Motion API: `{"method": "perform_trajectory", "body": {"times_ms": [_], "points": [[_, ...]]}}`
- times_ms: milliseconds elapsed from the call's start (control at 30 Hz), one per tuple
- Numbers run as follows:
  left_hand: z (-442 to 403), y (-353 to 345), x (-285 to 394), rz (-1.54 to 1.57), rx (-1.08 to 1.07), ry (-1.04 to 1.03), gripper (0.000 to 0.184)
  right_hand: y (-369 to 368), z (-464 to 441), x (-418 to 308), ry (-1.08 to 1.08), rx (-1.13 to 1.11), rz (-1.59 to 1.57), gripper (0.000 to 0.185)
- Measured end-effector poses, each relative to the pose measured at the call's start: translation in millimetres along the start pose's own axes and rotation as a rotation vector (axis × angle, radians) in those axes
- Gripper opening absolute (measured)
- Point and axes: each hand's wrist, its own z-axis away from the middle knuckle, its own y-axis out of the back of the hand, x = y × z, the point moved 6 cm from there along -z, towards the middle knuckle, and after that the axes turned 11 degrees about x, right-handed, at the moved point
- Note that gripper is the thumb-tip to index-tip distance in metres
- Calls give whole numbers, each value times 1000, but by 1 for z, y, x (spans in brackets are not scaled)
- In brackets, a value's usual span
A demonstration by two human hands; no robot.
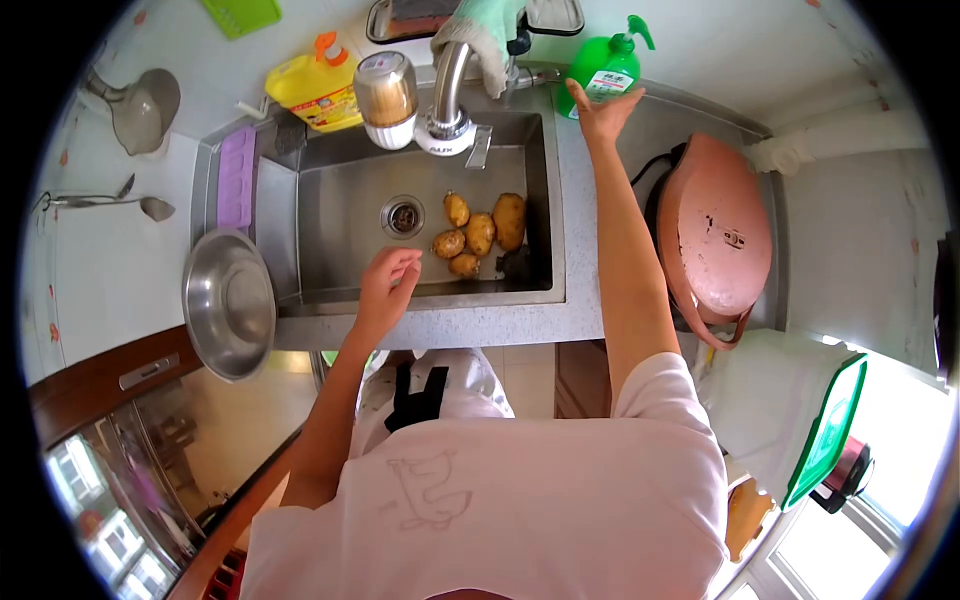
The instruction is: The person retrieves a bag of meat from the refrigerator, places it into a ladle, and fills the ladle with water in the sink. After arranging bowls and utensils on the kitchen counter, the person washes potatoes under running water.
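- Room for our left hand point(386, 283) to move lies over the left half of the sink point(340, 180), from its left wall to the drain point(404, 216); the hand is above the sink's front edge, fingers loosely bent, with a narrow gap to the thumb.
- Potatoes point(480, 233), 5 in all, lie bunched on the right half of the sink floor; the largest is nearest the right wall, and 1 dark item we cannot identify sits in the front right corner.
- Our right hand point(604, 115) is spread wide before 1 green pump bottle point(606, 58) by the counter's back edge, just past the sink's back right corner; we cannot tell whether they touch.
- Our right arm runs beside the sink's right edge, with 1 pink appliance point(715, 225) farther right on the counter point(450, 327).
- Over the sink's back edge, 1 faucet point(446, 133) with 1 cylindrical filter point(386, 95) stands in the way of the basin's back middle.
- Behind the back left corner we count 1 yellow bottle point(317, 90).
- Along the left edge lies 1 purple tray point(237, 178); 1 steel bowl point(222, 285) covers the front left corner.
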Motion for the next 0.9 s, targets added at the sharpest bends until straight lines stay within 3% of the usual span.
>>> {"method": "perform_trajectory", "body": {"times_ms": [67,167,233,300,333,400,600,633,733,767,900], "points": [[3,-2,-11,21,-8,34,19,3,25,14,48,116,217,99],[6,-4,-35,28,-11,97,19,28,79,6,109,-123,67,88],[7,-6,-53,21,-14,134,19,36,135,11,-143,-305,-25,66],[6,-11,-72,15,-20,164,20,35,200,31,-206,-510,-101,48],[5,-14,-82,-22,-28,177,21,46,213,7,-125,-623,18,35],[-1,-23,-102,-95,-46,198,22,52,252,-1,-244,-812,-13,29],[-48,-73,-167,-490,-51,43,38,71,274,-22,-403,-797,-96,25],[-58,-84,-179,-477,-62,14,49,72,271,-21,-427,-781,-94,26],[-71,-115,-206,-491,-150,207,60,74,262,-17,-481,-711,-111,22],[-77,-127,-232,-481,-186,112,68,70,252,-14,-482,-684,-122,20],[-78,-120,-205,-413,-215,177,62,36,191,-21,-341,-650,-98,23]]}}
